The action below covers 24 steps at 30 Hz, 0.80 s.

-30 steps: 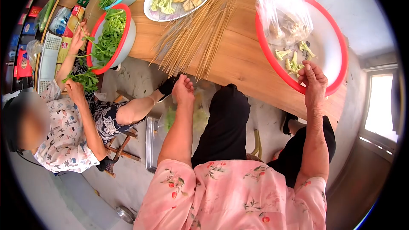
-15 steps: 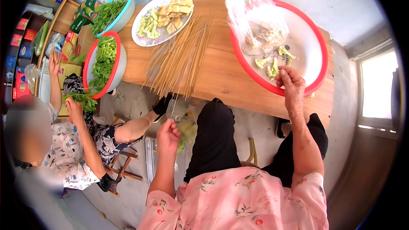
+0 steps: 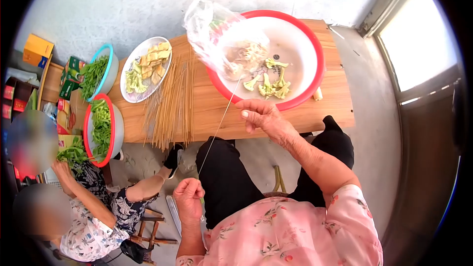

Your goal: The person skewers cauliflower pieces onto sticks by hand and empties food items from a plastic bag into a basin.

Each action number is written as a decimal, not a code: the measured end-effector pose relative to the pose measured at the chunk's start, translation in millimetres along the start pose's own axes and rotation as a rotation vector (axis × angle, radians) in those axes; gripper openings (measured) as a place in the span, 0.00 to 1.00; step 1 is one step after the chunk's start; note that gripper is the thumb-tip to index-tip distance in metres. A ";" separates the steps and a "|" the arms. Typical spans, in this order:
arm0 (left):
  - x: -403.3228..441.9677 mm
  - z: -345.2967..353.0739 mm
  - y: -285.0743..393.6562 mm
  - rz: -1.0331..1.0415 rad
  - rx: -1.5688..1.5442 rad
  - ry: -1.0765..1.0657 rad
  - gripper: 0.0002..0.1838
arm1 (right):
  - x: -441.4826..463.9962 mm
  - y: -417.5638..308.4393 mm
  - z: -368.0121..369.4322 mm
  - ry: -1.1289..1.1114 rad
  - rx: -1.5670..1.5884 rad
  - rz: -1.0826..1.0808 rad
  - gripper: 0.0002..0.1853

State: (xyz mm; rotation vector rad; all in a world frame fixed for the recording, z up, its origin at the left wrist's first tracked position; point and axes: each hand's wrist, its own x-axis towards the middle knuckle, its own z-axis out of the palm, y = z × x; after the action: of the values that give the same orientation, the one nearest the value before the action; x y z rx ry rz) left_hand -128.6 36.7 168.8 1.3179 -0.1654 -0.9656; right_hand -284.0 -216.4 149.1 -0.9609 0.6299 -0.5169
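My left hand [image 3: 189, 198], low in front of my lap, is closed on the lower end of a thin skewer [image 3: 215, 135]. The skewer slants up and right, its tip near the plastic bag in the basin. My right hand [image 3: 268, 120] is at the near rim of the red-rimmed white basin [image 3: 320, 64], close beside the skewer. Its fingers are loosely bent and apart, with nothing visible in them. Inside the basin lie several cauliflower florets [image 3: 266, 87] and a clear plastic bag [image 3: 212, 44] of pale pieces.
Loose skewers [image 3: 172, 106] lie on the wooden table [image 3: 207, 113], beside an oval plate [image 3: 129, 61] of cauliflower and yellow slices. Greens fill a red-rimmed bowl [image 3: 118, 128] and a blue-rimmed bowl [image 3: 113, 71]. At the left, a seated person [image 3: 88, 226] holds greens.
The view has shifted right. My left hand has brought a skewer up from the table edge toward the basin. My right hand has moved left, away from the florets.
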 end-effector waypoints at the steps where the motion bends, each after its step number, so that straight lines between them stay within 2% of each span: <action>1: -0.2 4.8 0.0 -0.004 0.007 -0.012 0.05 | -2.0 -1.6 -2.1 -0.015 0.029 -0.002 0.17; 3: -2.0 13.9 0.0 0.050 0.226 -0.006 0.05 | -6.4 -6.2 -2.2 -0.008 0.141 -0.007 0.16; 8: -7.3 34.0 9.8 0.107 0.456 -0.085 0.06 | -18.6 -15.1 -16.2 -0.034 0.365 0.021 0.12; 10: -1.5 48.5 16.6 0.101 0.504 -0.129 0.06 | -24.6 -32.5 -31.2 0.149 0.263 -0.088 0.11; 12: 12.4 72.4 23.4 0.243 0.468 -0.200 0.09 | -24.5 -52.2 -62.7 0.254 0.245 -0.295 0.12; 16: 65.0 127.2 40.4 0.245 0.615 -0.282 0.11 | -25.0 -97.7 -108.4 0.384 0.336 -0.519 0.13; 18: 102.8 162.7 38.9 0.329 0.713 -0.326 0.11 | -19.4 -106.2 -109.3 0.428 0.425 -0.512 0.14; 20: 145.7 189.8 28.8 0.570 0.963 -0.394 0.09 | -11.0 -109.2 -109.1 0.355 0.430 -0.523 0.15; 22: 178.0 219.7 14.5 0.735 1.097 -0.443 0.08 | -9.3 -108.9 -104.7 0.385 0.444 -0.488 0.15; 24: 213.0 235.1 -6.3 0.737 1.430 -0.511 0.08 | -5.7 -104.3 -111.0 0.313 0.374 -0.393 0.15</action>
State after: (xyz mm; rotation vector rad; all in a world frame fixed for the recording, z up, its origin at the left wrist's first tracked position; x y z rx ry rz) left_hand -142.4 -279.5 147.5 1.9532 -1.8601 -0.4177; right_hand -378.2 -327.4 194.2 -0.6495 0.5951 -1.1093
